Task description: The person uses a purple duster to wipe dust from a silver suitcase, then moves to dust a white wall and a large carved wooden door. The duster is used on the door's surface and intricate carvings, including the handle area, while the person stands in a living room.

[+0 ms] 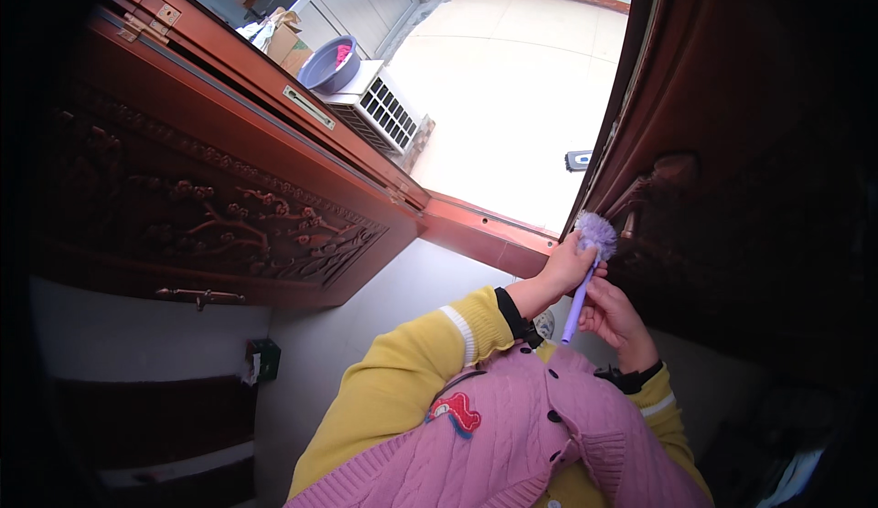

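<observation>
A purple duster (597, 233) with a fluffy round head and a slim lilac handle slants between my hands, head up and handle end toward my chest. My left hand (567, 267) is closed round it just below the fluffy part. My right hand (611, 310) has its fingers curled against the handle from the right side; part of its grip is hidden. Close to the duster head is the dark carved door leaf (695, 243) with its metal handle (640, 195).
At left stands the other carved red-brown door leaf (247, 215), swung inward. A threshold (494, 238) crosses in front of me. Outside, a basin (331, 66) rests on a white air-conditioner unit (384, 106); a dark brush-like object (578, 160) lies on the pale floor.
</observation>
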Demonstrator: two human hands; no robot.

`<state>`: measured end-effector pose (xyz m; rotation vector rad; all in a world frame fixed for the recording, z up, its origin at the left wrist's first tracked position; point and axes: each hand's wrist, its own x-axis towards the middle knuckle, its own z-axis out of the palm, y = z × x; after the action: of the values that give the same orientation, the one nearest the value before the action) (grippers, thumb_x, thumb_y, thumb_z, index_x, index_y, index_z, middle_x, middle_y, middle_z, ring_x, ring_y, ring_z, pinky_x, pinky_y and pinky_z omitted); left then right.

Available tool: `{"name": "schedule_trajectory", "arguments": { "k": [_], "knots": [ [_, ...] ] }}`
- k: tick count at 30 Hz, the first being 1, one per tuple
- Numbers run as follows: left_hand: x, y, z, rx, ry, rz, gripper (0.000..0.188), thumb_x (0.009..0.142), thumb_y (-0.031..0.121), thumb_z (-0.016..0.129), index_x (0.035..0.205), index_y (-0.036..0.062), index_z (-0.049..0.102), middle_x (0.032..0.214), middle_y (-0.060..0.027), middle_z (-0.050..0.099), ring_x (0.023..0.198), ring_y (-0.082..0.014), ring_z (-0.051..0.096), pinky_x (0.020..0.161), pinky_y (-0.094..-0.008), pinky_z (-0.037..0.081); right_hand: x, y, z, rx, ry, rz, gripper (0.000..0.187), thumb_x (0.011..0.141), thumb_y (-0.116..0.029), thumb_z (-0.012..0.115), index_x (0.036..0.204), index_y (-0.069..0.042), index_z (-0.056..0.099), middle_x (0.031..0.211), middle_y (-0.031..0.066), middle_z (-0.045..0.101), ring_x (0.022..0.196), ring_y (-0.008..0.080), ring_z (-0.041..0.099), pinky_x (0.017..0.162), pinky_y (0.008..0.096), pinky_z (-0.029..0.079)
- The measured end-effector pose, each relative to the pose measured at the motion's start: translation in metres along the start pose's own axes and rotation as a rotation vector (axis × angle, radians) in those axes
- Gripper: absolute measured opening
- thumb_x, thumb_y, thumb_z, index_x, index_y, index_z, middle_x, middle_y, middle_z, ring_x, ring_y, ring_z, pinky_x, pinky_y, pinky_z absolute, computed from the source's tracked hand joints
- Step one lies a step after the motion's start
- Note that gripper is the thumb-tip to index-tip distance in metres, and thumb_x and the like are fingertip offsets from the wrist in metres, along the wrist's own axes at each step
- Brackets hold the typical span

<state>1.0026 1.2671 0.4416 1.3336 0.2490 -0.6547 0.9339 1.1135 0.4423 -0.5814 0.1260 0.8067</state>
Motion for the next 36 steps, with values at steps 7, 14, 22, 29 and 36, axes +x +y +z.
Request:
{"name": "schedule_trajectory", "arguments": {
  "k": [7, 14, 22, 29, 36],
  "knots": [
    [0.008, -0.024, -0.006, 0.252, -0.044, -0.107, 0.067, 0.104, 0.019, 0.053, 0.158, -0.0015, 0.019, 0.110, -0.0133, 0.071, 0.083, -0.0165, 0.065, 0.070, -0.0279, 0.054, 0.011, 0.005, -0.018, -0.062, 0.254, -0.007, 0.013, 0.103, -0.015, 0.055, 0.110, -0.005, 0.058, 0.089, 0.0097, 0.068, 0.071, 0.0170, 0.067, 0.061, 0.0290, 0.057],
    [0.035, -0.008, -0.019, 0.480, 0.090, -0.151, 0.083, 0.100, 0.031, 0.062, 0.161, 0.0000, 0.016, 0.137, -0.0171, 0.058, 0.106, -0.0214, 0.061, 0.086, -0.0319, 0.051, 0.013, -0.022, -0.089, 0.185, 0.237, 0.191, 0.021, 0.101, -0.023, 0.055, 0.085, -0.012, 0.051, 0.068, -0.0015, 0.050, 0.050, 0.0061, 0.044, 0.039, 0.0180, 0.034],
    [0.049, 0.047, 0.001, 0.191, -0.013, 0.021, 0.084, 0.100, 0.006, 0.055, 0.165, 0.0169, 0.004, 0.166, -0.0097, 0.029, 0.127, -0.0170, 0.050, 0.096, -0.0309, 0.049, 0.004, -0.018, -0.182, 0.644, 0.809, -0.363, 0.018, 0.089, -0.013, 0.070, 0.083, -0.008, 0.054, 0.065, -0.0005, 0.051, 0.052, 0.0099, 0.048, 0.044, 0.0200, 0.037],
    [0.046, 0.053, 0.003, 0.133, 0.010, -0.018, 0.080, 0.100, 0.003, 0.052, 0.165, 0.0148, 0.008, 0.166, -0.0096, 0.031, 0.134, -0.0213, 0.049, 0.101, -0.0333, 0.049, 0.044, -0.022, -0.161, 0.353, 0.221, 0.073, 0.014, 0.096, -0.016, 0.067, 0.100, -0.006, 0.057, 0.074, -0.0013, 0.053, 0.058, 0.0062, 0.049, 0.048, 0.0180, 0.038],
    [0.042, 0.039, -0.047, 0.075, 0.108, -0.067, 0.073, 0.098, 0.006, 0.056, 0.162, 0.0070, 0.020, 0.158, -0.0152, 0.042, 0.135, -0.0236, 0.051, 0.104, -0.0360, 0.049, 0.059, -0.004, -0.161, 0.327, 0.373, -0.040, 0.012, 0.099, -0.018, 0.065, 0.093, -0.009, 0.058, 0.073, -0.0059, 0.051, 0.056, 0.0014, 0.046, 0.049, 0.0153, 0.037]
  ]
}}
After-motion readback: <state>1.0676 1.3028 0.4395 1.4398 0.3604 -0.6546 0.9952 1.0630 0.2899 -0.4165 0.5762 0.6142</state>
